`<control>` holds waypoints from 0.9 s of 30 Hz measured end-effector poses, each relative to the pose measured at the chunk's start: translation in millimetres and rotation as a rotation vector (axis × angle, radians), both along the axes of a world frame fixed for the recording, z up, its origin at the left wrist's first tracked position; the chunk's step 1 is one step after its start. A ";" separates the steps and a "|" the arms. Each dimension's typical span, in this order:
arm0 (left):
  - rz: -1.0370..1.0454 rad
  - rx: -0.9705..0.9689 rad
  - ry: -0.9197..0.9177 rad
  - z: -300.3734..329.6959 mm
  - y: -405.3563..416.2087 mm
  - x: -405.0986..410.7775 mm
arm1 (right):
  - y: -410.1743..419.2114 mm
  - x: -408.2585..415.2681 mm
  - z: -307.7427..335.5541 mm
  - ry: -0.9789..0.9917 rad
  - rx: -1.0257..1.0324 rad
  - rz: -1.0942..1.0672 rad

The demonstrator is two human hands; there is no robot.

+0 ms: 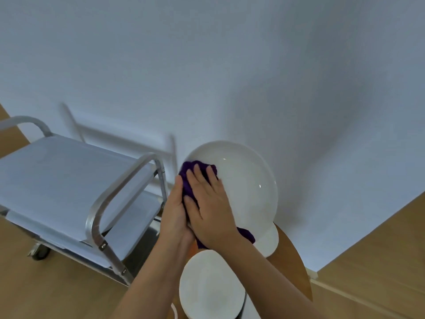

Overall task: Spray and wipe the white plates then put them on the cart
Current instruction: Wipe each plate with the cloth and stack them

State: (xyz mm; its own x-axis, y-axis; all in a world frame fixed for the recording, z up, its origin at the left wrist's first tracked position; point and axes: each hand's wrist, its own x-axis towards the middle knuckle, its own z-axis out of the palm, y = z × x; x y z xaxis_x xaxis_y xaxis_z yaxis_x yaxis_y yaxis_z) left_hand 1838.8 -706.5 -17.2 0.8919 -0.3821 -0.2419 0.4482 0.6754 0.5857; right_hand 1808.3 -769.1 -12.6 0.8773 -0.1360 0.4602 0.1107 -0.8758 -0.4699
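Observation:
A large white plate (248, 187) is held tilted up in front of me. My left hand (176, 215) grips its left edge from the side, fingers hidden behind the plate. My right hand (207, 203) lies flat with spread fingers on a purple cloth (190, 173), pressing it against the plate's face. The cloth's tail hangs out below my right wrist. Two more white plates lie on the round wooden table (292, 261): one (211, 288) near me, another (269, 242) partly hidden under the raised plate. The metal cart (69, 180) stands to the left.
The cart has a flat grey top shelf, tubular handles at both ends and a lower shelf; one caster (41, 252) shows. A white wall fills the background. Wooden floor (372, 254) shows on the right and lower left. No spray bottle is in view.

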 end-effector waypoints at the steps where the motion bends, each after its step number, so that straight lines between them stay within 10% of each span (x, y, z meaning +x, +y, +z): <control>1: 0.010 0.013 0.016 0.8 4.1 1.9 | -0.4 -4.5 -0.5 0.026 -0.016 0.035; 7: -0.162 -0.049 0.047 13.9 26.7 13.0 | -24.8 -50.5 -10.3 0.041 -0.173 0.109; 18: -0.125 0.257 -0.229 14.5 27.2 -4.3 | -62.6 -25.0 0.3 -0.067 -0.294 -0.439; 27: -0.020 0.187 -0.176 18.8 21.0 -5.4 | 8.7 -7.7 7.5 -0.043 -0.219 -0.099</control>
State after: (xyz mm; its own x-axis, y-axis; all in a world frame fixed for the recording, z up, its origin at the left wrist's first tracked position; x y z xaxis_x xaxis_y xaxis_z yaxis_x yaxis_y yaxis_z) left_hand 1833.4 -685.5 1.6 0.9192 -0.3634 -0.1518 0.3405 0.5397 0.7699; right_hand 1800.6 -760.4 -5.1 0.8435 -0.1138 0.5250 0.0348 -0.9637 -0.2647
